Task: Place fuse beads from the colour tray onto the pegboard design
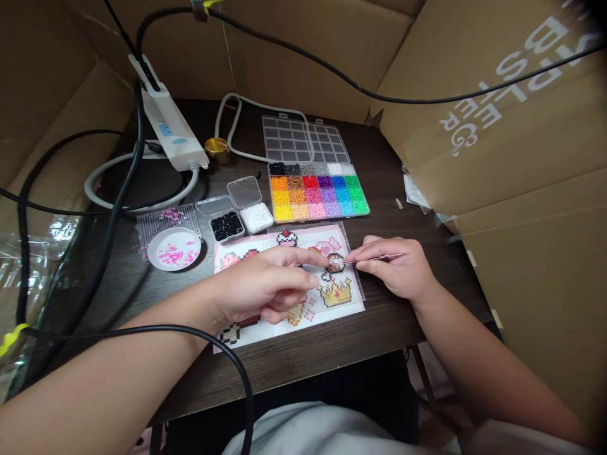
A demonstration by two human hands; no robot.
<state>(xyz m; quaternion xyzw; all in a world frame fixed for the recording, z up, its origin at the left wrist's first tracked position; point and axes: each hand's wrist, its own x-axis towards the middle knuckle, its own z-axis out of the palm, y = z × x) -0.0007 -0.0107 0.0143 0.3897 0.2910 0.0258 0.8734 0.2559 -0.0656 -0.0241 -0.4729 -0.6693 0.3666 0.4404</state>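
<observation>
My right hand is closed around thin tweezers, whose tips reach the edge of a small brown bead figure. From the other side comes my left hand, its index finger stretched out to touch that figure and its other fingers loosely bent, with nothing visible in them. The figure lies on a clear pegboard over a printed pattern sheet. On the sheet I see a yellow crown and a cupcake. My left hand hides part of the sheet.
A sorted bead box stands open behind the sheet. Left of it are small boxes of black beads and white beads, plus a dish of pink beads. A black cable crosses over my left forearm; a power strip stands farther back.
</observation>
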